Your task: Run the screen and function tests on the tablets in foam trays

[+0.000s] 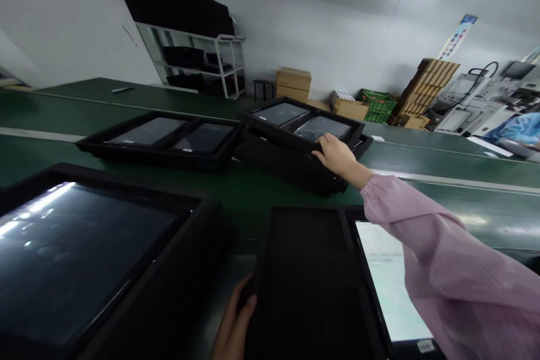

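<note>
Low in the view, my left hand [236, 320] is closed on the left edge of a near black foam-like tray [312, 270]. The tray's left pocket holds no screen, and a lit white screen [392, 287] lies in the right one. My right hand [336, 157], in a pink sleeve, reaches forward and grips the near right edge of a top black tray [257, 118] holding two dark screens. This tray sits askew on a stack of black trays [287, 166]. My right forearm partly covers the lit screen.
Another tray with two dark screens [202, 138] rests left of the stack on the green conveyor [459, 202]. A large tray with a glossy dark screen [84, 259] fills the near left. Behind are a white shelf, cartons [293, 84] and green crates [375, 104]. A blue sleeve [518, 129] shows far right.
</note>
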`<state>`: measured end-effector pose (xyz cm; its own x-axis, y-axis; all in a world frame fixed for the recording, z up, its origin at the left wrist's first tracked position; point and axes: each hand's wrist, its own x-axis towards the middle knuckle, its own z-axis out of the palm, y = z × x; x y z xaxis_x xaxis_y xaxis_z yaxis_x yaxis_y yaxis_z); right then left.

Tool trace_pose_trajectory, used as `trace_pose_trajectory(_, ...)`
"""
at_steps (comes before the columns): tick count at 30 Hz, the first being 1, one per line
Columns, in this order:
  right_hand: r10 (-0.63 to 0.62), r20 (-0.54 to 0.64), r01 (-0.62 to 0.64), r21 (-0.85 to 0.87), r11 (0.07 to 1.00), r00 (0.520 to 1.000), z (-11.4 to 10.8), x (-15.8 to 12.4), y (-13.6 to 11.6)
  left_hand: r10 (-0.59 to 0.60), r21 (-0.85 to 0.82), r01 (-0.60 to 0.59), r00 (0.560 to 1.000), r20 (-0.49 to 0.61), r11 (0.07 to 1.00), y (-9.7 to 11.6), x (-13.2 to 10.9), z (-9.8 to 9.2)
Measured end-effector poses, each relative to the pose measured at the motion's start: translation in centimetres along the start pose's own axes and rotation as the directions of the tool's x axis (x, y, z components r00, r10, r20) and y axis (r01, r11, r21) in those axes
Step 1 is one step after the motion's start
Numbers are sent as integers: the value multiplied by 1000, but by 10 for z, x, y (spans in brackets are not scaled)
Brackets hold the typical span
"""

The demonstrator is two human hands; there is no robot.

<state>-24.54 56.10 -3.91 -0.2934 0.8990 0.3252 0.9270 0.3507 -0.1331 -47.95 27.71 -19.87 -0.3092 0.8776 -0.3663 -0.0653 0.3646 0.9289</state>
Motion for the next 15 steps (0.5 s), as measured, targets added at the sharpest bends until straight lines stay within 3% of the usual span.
trace_pose_trajectory(3, -74, 0, 74, 9, 997, 997, -10, -10, 16, -107, -34, 107, 994, 6, 994, 7, -1, 2)
trace_pose_trajectory(7, -93, -83, 96, 31, 995, 992, -32, -44, 41, -108, 18, 107, 994, 31, 994, 3, 4, -3)
trace_pose_trajectory(11, 21, -217, -13, 37, 999, 976, -46, -144, 74, -37, 113, 38, 999, -6, 993, -8, 13, -13)
trace_pose_trajectory(15, 223, -217, -229, 0, 973, 950, -34, -271, 99, -83, 176, 85, 996, -15, 981, -10, 21, -18)
